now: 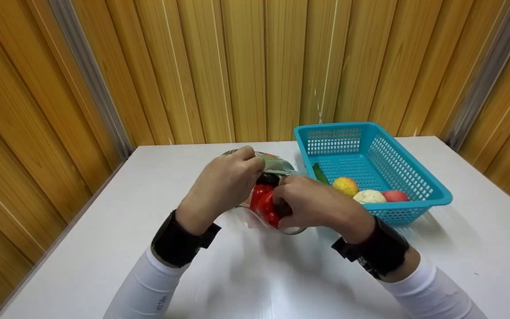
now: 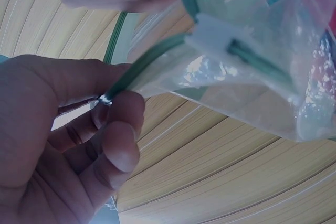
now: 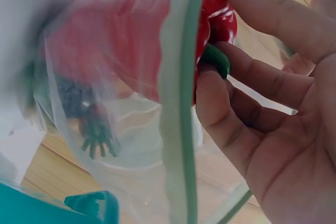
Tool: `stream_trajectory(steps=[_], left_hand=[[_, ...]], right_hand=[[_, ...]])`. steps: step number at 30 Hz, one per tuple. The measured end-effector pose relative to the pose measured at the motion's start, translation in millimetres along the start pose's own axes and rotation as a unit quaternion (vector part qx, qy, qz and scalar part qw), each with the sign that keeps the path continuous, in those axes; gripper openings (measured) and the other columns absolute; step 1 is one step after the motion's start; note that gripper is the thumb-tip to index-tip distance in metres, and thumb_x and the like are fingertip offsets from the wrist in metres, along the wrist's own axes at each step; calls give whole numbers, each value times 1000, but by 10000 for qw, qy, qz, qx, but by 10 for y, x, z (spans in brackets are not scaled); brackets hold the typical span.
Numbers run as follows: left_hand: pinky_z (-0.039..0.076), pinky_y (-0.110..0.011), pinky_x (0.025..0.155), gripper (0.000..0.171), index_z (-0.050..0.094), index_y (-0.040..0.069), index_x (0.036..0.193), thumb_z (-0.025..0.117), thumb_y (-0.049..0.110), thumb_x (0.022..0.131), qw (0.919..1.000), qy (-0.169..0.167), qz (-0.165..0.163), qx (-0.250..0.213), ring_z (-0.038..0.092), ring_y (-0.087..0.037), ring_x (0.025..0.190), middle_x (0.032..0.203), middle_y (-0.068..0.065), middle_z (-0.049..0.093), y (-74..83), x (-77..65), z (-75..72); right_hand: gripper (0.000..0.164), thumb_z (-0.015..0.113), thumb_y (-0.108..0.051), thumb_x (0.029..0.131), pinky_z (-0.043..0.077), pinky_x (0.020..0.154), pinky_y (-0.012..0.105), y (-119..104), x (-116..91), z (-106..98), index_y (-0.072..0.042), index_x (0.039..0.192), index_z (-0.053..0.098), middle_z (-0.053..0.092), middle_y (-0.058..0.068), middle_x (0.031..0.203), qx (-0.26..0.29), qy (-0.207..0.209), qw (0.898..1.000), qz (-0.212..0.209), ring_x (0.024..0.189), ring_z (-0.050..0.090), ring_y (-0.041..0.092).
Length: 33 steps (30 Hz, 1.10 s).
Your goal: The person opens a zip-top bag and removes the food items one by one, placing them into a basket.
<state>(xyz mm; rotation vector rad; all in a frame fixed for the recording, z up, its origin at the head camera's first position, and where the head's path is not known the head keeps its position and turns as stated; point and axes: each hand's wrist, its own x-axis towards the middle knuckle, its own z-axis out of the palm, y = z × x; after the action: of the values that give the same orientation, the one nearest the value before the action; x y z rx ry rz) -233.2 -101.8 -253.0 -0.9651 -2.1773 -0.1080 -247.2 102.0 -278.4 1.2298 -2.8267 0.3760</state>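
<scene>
A clear zip bag (image 1: 251, 218) with a green-edged mouth is held up over the white table. My left hand (image 1: 226, 184) pinches the green zip edge (image 2: 152, 56) between thumb and fingers, next to a white slider (image 2: 210, 38). A shiny red bell pepper (image 1: 260, 200) lies mostly inside the bag, its green stem (image 3: 216, 60) facing the mouth. My right hand (image 1: 314, 199) grips the pepper at the stem end, fingers round the stem. Beside the pepper in the bag is a dark, glossy item (image 1: 267, 179), partly hidden by the hands.
A blue perforated basket (image 1: 432, 195) stands on the table (image 1: 157, 173) at the right. Inside it are a yellow-red fruit (image 1: 345, 186), a whitish lumpy item (image 1: 369, 196), a pinkish-red round item (image 1: 395, 196) and a long green item (image 1: 320, 173). Wood-patterned panels (image 1: 241, 71) rise behind.
</scene>
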Motion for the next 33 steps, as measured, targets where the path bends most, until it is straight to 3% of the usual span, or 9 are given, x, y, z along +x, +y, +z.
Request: stream_trajectory(steps=[6,14,20,27,33], left_hand=[[56,-31,58,10,65,7,85,61,-2,89,10000,-38,-38,-30,63,-22,65,81,-9,59,4,-2,-6],[59,-31,64,7,68,6,90,64,2,90,9995,-286,-112,34,65,-21,68,84,-9,62,12,10,-20],[60,-29,65,5,70,6,93,68,3,89,9995,-288,-82,48,65,-20,68,85,-10,63,14,8,-28],[58,-29,61,7,66,7,86,65,2,90,9996,-248,-126,-77,61,-20,65,82,-9,60,2,3,-15],[58,-29,62,5,69,6,91,66,2,89,9993,-332,-146,-69,62,-20,66,83,-10,61,6,6,-13]], right_hand=[[42,92,-27,69,58,74,31,-55,-64,-45,-12,101,69,65,4,103,-215,144,9994,222,98,60,20],[49,92,-30,68,60,74,33,-115,-194,-186,-15,107,67,64,1,107,-74,416,9987,297,104,60,18],[47,92,-33,69,59,71,27,-110,-305,-299,-14,104,66,65,-1,102,-136,945,9950,-279,98,61,14],[41,92,-35,69,55,65,20,-88,-399,-381,-12,91,65,61,-1,88,-425,1706,9784,-1089,81,60,9],[45,93,-36,67,55,64,21,-73,-496,-481,-12,91,63,62,-2,88,-436,2056,9689,-1305,79,57,7]])
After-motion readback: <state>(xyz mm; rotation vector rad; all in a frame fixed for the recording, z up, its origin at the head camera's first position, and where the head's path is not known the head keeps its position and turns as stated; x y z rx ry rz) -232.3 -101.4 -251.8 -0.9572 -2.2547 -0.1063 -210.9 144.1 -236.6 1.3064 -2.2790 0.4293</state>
